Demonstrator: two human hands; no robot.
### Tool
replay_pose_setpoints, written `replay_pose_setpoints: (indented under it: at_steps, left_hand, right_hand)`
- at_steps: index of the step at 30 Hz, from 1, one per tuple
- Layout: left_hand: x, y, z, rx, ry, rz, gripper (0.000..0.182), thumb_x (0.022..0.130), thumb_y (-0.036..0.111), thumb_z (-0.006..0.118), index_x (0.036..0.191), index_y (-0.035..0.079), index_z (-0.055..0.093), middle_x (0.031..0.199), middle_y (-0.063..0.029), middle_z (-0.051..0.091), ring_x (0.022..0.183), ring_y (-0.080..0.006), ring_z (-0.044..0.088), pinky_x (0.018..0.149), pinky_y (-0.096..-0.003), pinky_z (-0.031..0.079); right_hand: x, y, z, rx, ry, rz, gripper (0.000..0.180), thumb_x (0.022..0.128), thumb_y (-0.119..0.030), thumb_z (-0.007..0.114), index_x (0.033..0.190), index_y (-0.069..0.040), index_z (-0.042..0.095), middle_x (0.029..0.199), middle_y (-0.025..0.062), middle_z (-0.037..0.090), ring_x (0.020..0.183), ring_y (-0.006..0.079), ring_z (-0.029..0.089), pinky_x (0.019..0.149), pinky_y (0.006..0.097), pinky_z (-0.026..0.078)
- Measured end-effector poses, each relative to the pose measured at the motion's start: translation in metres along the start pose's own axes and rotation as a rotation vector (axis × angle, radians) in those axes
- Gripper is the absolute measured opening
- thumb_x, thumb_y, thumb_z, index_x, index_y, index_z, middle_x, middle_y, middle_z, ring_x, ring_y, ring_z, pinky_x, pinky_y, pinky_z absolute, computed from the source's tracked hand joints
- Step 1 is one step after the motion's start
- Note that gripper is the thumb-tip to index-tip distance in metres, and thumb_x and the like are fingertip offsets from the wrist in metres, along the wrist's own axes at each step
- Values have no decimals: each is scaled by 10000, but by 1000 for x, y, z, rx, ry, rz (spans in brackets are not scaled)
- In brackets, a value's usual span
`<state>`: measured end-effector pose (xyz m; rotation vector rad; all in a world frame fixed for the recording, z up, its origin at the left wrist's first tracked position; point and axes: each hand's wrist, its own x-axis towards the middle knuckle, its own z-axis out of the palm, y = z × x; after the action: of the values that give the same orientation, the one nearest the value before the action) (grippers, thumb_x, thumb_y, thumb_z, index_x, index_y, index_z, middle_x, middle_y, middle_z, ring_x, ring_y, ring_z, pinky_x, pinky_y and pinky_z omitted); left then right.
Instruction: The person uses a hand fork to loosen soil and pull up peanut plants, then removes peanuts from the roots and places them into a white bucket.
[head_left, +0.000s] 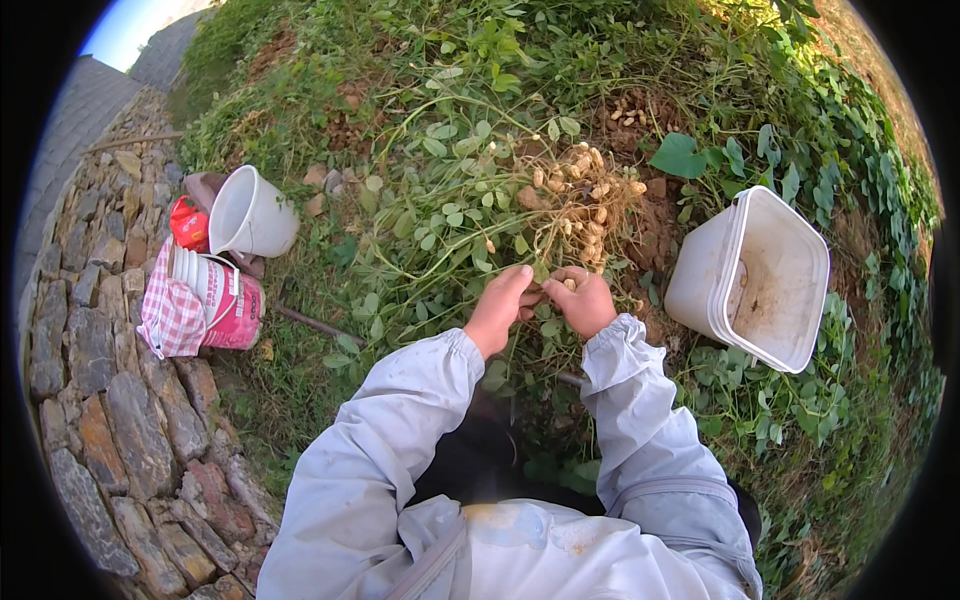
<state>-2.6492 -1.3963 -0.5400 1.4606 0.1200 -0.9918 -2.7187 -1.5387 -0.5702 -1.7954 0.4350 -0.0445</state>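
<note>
Uprooted peanut plants (465, 217) lie before me, their leafy stems to the left and their roots to the right. A cluster of tan peanut pods (592, 232) hangs in the tangled roots just beyond my hands. My left hand (499, 309) is closed on part of the plant, its thumb against a green leaf (539, 268). Close beside it, my right hand (586, 304) has its fingers curled at the plant, and a peanut pod (570, 284) shows at them. The fingertips of both hands nearly meet and are partly hidden.
A white square bucket (701, 277), dirty inside, leans at the right. Left are a tilted white bucket (270, 221), a pink-and-white bucket (244, 315) with checked cloth (174, 304), and a red bag (189, 225). A stone wall (142, 427) runs along the left. Loose pods (628, 116) lie on soil.
</note>
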Motion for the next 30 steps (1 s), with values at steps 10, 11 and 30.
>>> replay_pose_setpoints:
  at_steps: [10, 11, 30]
  left_hand:
    - [2, -3, 2, -15, -45, -55, 301, 975, 395, 396, 1153, 167, 478, 940, 36, 539, 835, -100, 531, 702, -278, 405]
    - [1, -3, 2, -13, -48, -61, 293, 977, 401, 386, 1147, 177, 469, 911, 46, 527, 821, -92, 523, 704, -280, 406]
    - [-1, -8, 11, 84, -109, 19, 272, 948, 365, 461, 1038, 134, 573, 861, 37, 577, 772, -68, 524, 664, -255, 400]
  right_hand:
    - [-2, -1, 23, 42, 94, -30, 517, 828, -159, 591, 1285, 30, 442, 746, 117, 641, 647, 185, 618, 601, 304, 494]
    - [-3, -6, 22, 131, 32, 52, 563, 821, -172, 583, 1312, 41, 409, 762, 149, 656, 670, 215, 638, 628, 321, 505]
    - [-13, -1, -2, 838, -101, 367, 212, 915, -264, 554, 855, -61, 552, 558, -15, 469, 380, 75, 370, 343, 225, 260]
